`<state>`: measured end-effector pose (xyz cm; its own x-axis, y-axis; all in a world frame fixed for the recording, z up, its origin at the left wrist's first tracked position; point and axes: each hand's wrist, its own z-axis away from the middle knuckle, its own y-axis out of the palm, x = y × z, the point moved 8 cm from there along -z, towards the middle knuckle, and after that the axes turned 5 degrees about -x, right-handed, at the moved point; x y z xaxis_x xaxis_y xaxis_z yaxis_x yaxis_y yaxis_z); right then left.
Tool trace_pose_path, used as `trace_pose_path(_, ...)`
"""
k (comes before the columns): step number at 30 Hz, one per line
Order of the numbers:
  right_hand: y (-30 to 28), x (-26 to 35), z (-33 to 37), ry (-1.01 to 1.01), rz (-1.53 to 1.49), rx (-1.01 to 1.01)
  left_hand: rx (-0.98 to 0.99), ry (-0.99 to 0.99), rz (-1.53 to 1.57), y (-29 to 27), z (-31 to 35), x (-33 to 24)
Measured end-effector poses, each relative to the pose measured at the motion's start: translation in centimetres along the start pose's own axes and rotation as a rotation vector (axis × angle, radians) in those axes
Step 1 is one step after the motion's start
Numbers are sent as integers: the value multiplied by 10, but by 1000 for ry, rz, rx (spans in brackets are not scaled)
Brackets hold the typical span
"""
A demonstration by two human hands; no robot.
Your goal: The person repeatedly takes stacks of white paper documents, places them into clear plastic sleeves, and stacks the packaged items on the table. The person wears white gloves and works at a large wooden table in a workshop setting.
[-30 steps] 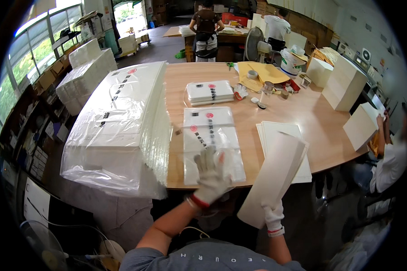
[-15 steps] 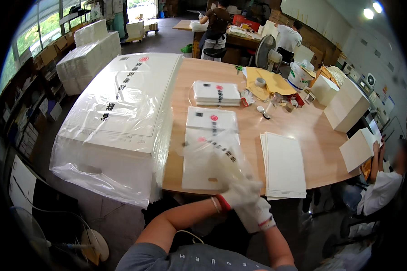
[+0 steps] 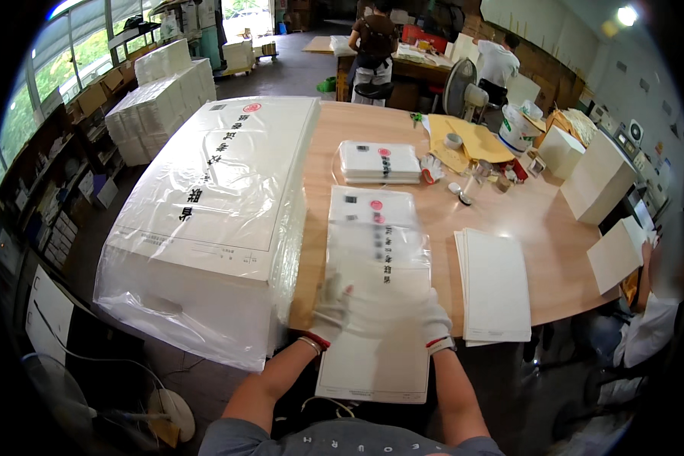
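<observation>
A white paper stack [image 3: 374, 368] lies lengthwise in front of me, its near end past the table's front edge. Its far part seems to lie inside a clear printed plastic bag [image 3: 384, 277]. My left hand [image 3: 330, 311], in a white glove with a red cuff, closes on the bag's left side; motion smears its fingers. At the opposite side my right hand [image 3: 435, 323], gloved alike, grips the bag's edge beside the paper, its fingertips partly hidden. Under and beyond it lie flat printed bags [image 3: 365, 201].
A tall plastic-covered pile [image 3: 228, 182] stands left. Right lies a white paper stack [image 3: 498, 289]. Farther back are a filled-bag pile [image 3: 380, 163], a spare glove [image 3: 432, 169], tape [image 3: 454, 140] and a fan [image 3: 457, 87]. Another person's hand [image 3: 647, 251] works at far right.
My hands, earlier close together near the front edge, have moved apart to both sides of the paper. The bag and paper now lie straight before me. The view has shifted slightly.
</observation>
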<state>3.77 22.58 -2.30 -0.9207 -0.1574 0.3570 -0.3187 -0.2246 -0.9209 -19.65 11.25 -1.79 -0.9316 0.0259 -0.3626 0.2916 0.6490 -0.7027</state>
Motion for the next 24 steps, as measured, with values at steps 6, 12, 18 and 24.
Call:
trace_pose_path(6, 14, -26, 53, -62, -61, -1, 126, -340, 238, -27, 52, 16)
trace_pose_path(12, 3, -17, 132, -9, -136, 158, 189, -44, -337, -63, 108, -14)
trace_pose_path(18, 7, -20, 200, -74, -254, 243, 511, -387, 87, -126, 129, -48)
trace_pose_path(24, -3, -21, 300, 23, -320, 468, 653, -355, 574, -176, 159, -89)
